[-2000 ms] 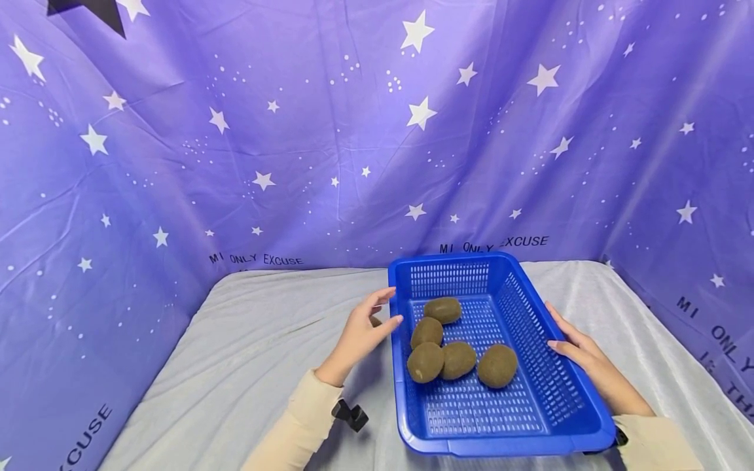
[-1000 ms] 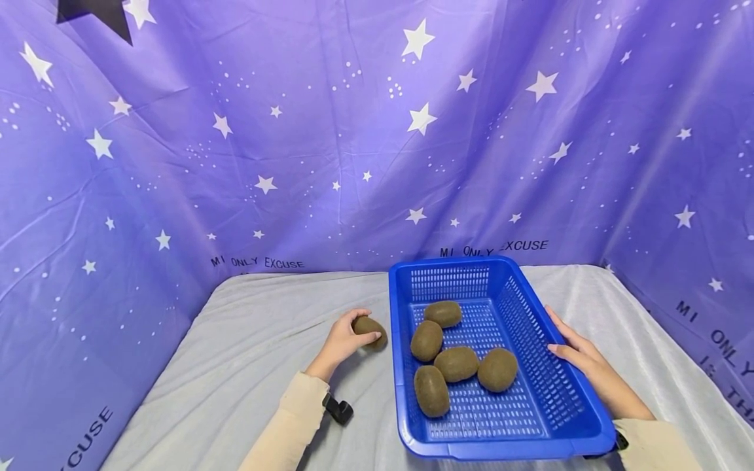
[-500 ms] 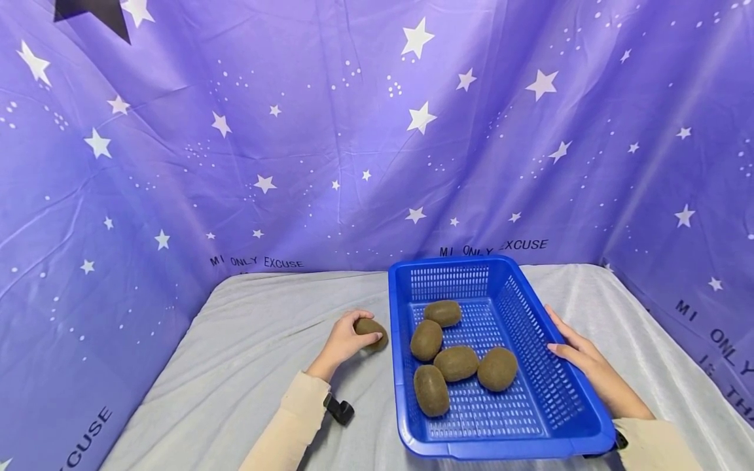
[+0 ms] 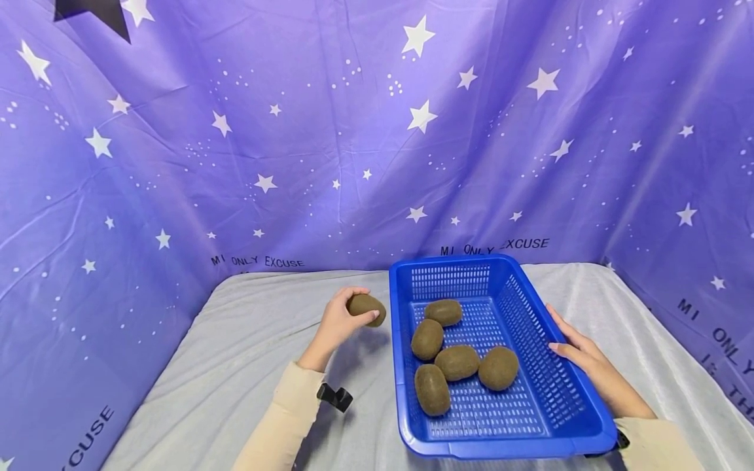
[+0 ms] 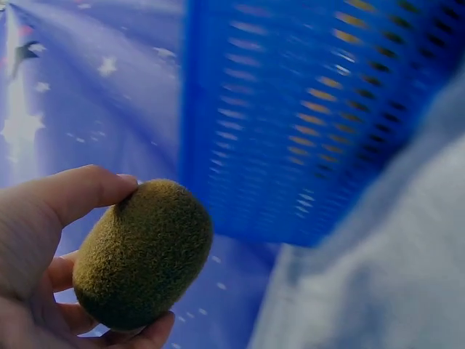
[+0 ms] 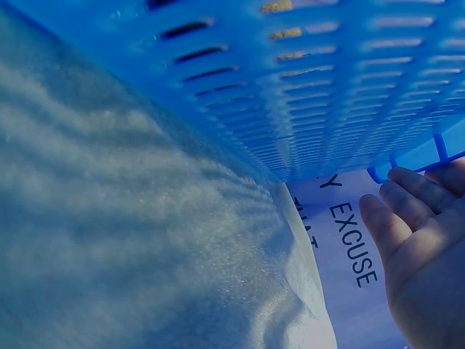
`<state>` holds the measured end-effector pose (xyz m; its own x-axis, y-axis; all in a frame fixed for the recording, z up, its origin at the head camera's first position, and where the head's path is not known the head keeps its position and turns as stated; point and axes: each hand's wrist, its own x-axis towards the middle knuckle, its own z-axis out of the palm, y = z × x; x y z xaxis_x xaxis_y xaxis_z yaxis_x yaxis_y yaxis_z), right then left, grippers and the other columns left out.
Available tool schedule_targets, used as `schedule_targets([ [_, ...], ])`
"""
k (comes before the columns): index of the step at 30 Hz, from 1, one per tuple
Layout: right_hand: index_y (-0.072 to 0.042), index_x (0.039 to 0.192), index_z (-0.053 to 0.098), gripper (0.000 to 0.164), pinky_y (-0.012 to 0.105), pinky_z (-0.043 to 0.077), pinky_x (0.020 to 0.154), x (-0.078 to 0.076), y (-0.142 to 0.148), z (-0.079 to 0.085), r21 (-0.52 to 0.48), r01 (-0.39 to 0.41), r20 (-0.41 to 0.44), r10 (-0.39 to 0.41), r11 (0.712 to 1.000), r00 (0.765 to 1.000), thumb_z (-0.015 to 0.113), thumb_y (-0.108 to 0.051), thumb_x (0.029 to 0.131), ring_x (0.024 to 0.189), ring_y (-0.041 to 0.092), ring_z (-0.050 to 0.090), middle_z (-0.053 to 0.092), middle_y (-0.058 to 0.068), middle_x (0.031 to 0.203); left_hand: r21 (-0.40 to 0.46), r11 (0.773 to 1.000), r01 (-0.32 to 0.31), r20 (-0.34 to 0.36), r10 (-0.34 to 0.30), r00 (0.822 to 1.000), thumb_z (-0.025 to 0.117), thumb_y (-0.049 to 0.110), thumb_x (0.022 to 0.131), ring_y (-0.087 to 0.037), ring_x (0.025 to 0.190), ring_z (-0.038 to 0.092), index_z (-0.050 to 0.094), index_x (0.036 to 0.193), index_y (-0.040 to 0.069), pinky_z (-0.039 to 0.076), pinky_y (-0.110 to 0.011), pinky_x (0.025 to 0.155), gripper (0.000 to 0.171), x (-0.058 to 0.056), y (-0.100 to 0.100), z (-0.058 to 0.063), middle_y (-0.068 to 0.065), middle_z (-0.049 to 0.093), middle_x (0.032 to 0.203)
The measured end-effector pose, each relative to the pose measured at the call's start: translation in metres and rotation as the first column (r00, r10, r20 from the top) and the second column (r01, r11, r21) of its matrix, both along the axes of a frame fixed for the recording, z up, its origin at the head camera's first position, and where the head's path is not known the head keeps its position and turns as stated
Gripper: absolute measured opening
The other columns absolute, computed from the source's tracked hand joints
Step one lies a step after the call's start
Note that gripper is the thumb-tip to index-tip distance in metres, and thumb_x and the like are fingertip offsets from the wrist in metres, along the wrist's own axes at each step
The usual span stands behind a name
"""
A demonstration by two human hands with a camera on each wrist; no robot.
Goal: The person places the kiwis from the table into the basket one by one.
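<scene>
A brown, fuzzy kiwi (image 4: 366, 310) is gripped in my left hand (image 4: 336, 329), raised over the cloth just left of the blue basket (image 4: 403, 405). In the left wrist view, the thumb lies on one side of this kiwi (image 5: 145, 254) and the curled fingers are on the other, with the basket's slotted wall (image 5: 254, 131) close behind. My right hand (image 4: 597, 373) rests at the basket's right rim with its fingers fairly straight. The right wrist view has these fingers (image 6: 414, 207) up by the rim's underside. Several kiwis (image 4: 457, 363) lie on the left half of the basket floor.
A light grey cloth (image 4: 247, 366) covers the table under the basket. Purple curtains (image 4: 330, 131) with white stars enclose the back and both sides. A black strap mount (image 4: 335, 397) is on the left wrist.
Empty at the basket's left rim two seconds ago, my left hand went to the kiwi on the cloth, gripped it and lifted it. Kiwis in the basket shifted, one rolling nearer. The right hand stayed put.
</scene>
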<state>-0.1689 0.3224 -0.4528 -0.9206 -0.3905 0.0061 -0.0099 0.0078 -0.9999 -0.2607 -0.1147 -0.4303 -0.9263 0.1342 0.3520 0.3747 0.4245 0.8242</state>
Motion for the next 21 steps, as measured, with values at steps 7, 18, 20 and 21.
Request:
schedule_targets([
  [7,-0.037,0.150,-0.004,0.060,0.051,0.052,0.081,0.002,0.001,0.001,-0.012,0.001,0.025,-0.001,1.000,1.000,0.030,-0.019,0.104,0.110,0.013,0.056,0.020,-0.012,0.146,0.116,0.990,0.079,-0.011,-0.078,0.997,0.079,0.005,0.072,-0.026,0.098,0.054,0.064,0.111,0.004,0.048,-0.034,0.079,0.042,0.013,0.018,0.030,-0.014,0.059,0.116],
  [18,-0.032,0.151,-0.004,0.062,0.044,0.052,0.082,0.003,-0.002,0.001,0.011,0.028,-0.003,-0.028,1.000,1.000,0.032,-0.018,0.103,0.110,0.009,0.055,0.016,-0.004,0.150,0.036,0.957,0.287,-0.035,-0.286,0.958,0.076,0.002,0.075,-0.028,0.106,0.054,0.060,0.118,0.000,0.048,-0.033,0.085,0.046,0.043,0.053,0.046,-0.017,0.055,0.123],
  [20,-0.032,0.151,-0.004,0.062,0.045,0.052,0.082,0.003,-0.003,0.001,0.006,0.026,0.007,-0.026,1.000,1.000,0.032,-0.019,0.103,0.111,0.009,0.055,0.011,-0.001,0.152,0.021,0.951,0.308,-0.030,-0.308,0.951,0.076,0.005,0.076,-0.028,0.115,0.051,0.057,0.125,0.002,0.047,-0.038,0.090,0.052,0.036,0.054,0.036,-0.014,0.053,0.130],
  [21,-0.033,0.151,-0.004,0.061,0.047,0.052,0.082,0.003,-0.003,0.002,-0.002,0.024,0.014,-0.024,1.000,1.000,0.032,-0.019,0.103,0.110,0.010,0.055,0.010,0.000,0.153,0.016,0.949,0.316,-0.028,-0.315,0.949,0.076,0.006,0.077,-0.027,0.119,0.049,0.056,0.127,0.004,0.047,-0.040,0.092,0.054,0.033,0.053,0.032,-0.014,0.051,0.133],
])
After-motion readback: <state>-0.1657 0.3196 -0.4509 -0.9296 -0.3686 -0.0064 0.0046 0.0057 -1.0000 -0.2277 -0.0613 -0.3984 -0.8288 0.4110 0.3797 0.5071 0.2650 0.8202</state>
